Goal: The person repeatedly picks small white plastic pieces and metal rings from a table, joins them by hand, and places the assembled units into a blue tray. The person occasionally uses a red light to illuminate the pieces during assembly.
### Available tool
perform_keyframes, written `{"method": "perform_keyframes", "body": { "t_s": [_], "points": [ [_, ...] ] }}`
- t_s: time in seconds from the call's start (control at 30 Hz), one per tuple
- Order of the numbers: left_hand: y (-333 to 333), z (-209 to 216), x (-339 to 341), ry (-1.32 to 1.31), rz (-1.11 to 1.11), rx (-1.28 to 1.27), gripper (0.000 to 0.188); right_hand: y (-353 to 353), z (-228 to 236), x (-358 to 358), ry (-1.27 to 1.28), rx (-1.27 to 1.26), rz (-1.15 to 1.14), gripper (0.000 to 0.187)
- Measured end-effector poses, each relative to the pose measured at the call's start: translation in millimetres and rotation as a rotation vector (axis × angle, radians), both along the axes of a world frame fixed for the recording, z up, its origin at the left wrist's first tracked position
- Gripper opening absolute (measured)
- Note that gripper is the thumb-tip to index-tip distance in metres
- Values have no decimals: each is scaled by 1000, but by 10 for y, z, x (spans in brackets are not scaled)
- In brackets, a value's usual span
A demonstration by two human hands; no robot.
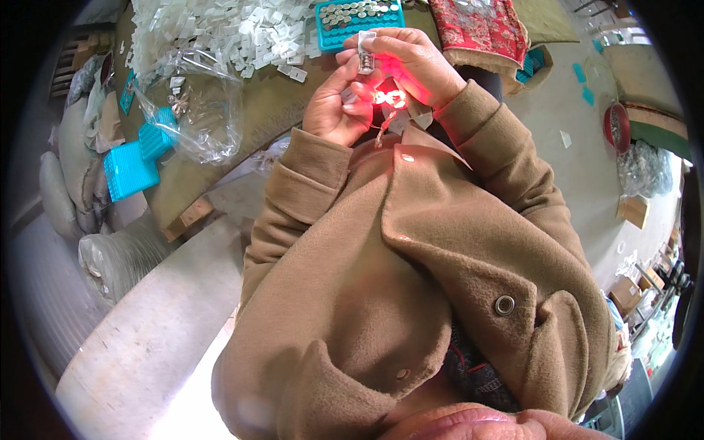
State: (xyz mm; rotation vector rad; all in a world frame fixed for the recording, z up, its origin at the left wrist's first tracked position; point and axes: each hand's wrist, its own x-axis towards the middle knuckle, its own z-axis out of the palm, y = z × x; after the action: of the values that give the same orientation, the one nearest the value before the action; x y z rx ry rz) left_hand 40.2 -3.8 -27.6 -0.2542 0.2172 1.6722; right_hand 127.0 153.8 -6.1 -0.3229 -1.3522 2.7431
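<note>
At the upper centre of the frame, a small clear case [367,55] with round metal cells showing inside is pinched between the closed fingers of the right hand [422,67]. The left hand [328,110] is just below and to the left, its fingers curled in on a small whitish piece [348,95]; whether they also grip the case, I cannot tell. Red glowing lights [390,97] sit between the two hands, with a thin wire [380,136] hanging below. Beyond them, on the counter [268,95], translucent plastic pieces [220,33] lie heaped at upper left, beside a blue tray [323,33] bearing rows of round cells [357,12]. A clear plastic bag [213,139] and turquoise trays [132,169] are farther left; a red patterned cloth [480,33] is at upper right.
</note>
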Motion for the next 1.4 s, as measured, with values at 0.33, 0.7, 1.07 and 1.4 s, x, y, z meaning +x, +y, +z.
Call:
{"method": "perform_keyframes", "body": {
  "t_s": [0.33, 0.7, 1.07, 1.4],
  "points": [
    [202, 110, 70, -41, 127, -120, 22, 160, -28, 57, 181, 486, 27, 43],
    [462, 176, 245, 277, -48, -241, 21, 374, -163, 447, 351, 1433, -410, 34],
    [605, 204, 317, 1137, -187, -441, 28, 1046, -159, 685, -253, 1471, -482, 18],
    [727, 107, 246, 898, -162, -351, 23, 1121, -491, 294, -368, 1790, -446, 19]
  ]
}}
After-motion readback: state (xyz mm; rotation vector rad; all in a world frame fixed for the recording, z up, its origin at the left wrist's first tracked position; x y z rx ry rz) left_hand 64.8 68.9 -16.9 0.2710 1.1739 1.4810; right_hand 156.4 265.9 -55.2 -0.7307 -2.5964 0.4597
